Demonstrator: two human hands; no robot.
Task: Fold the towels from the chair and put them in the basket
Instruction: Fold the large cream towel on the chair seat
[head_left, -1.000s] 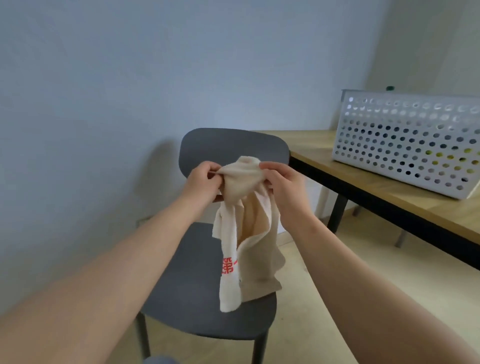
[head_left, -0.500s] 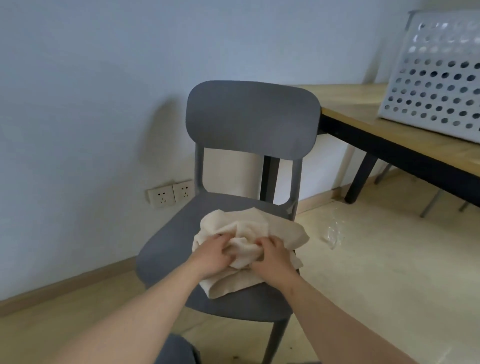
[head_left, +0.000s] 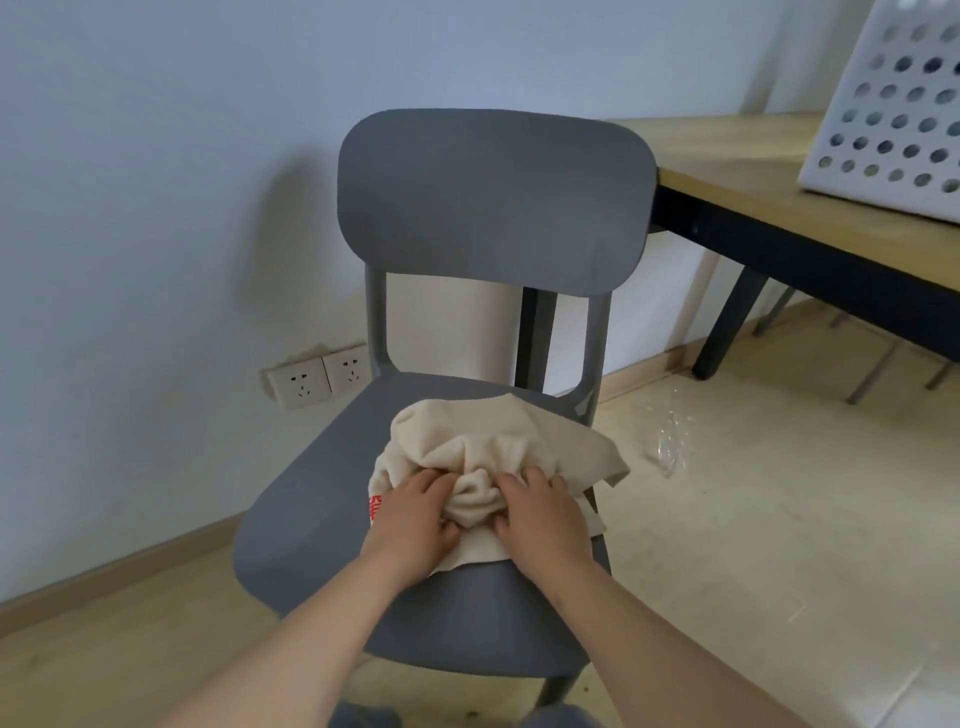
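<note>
A cream towel (head_left: 483, 441) with red print lies bunched on the seat of a grey chair (head_left: 311, 530). My left hand (head_left: 415, 519) and my right hand (head_left: 540, 512) rest on its near part, side by side, each gripping a gathered fold of cloth between fingers and thumb. The towel's right edge hangs a little over the seat's side. A white perforated basket (head_left: 893, 104) stands on the wooden table (head_left: 737, 156) at the upper right.
The chair stands against a pale blue wall with two sockets (head_left: 317, 376) low behind it. The table's black legs (head_left: 727, 332) reach the floor to the right. A clear crumpled piece of plastic (head_left: 670, 447) lies on the floor beside the chair.
A second ago both hands held the towel hanging in the air in front of the chair back. They have lowered it onto the seat, where it now lies bunched under them.
</note>
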